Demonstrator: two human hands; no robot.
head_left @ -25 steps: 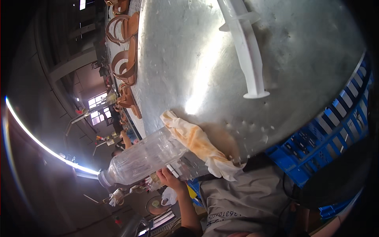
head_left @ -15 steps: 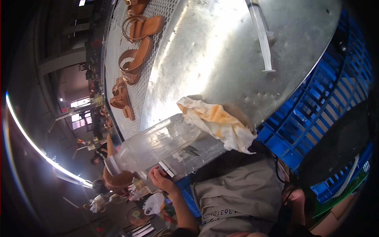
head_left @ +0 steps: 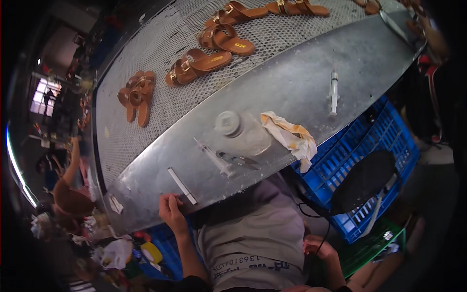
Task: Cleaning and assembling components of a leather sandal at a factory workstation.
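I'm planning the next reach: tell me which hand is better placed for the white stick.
Likely the left hand: it is at the edge of the table, near the white stick. The right hand is off the table, beside the apron.

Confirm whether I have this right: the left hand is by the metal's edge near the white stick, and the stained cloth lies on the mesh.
Not quite: the stained cloth lies on the metal, not on the mesh, as the head view shows. The left hand is indeed by the metal's edge, near the white stick.
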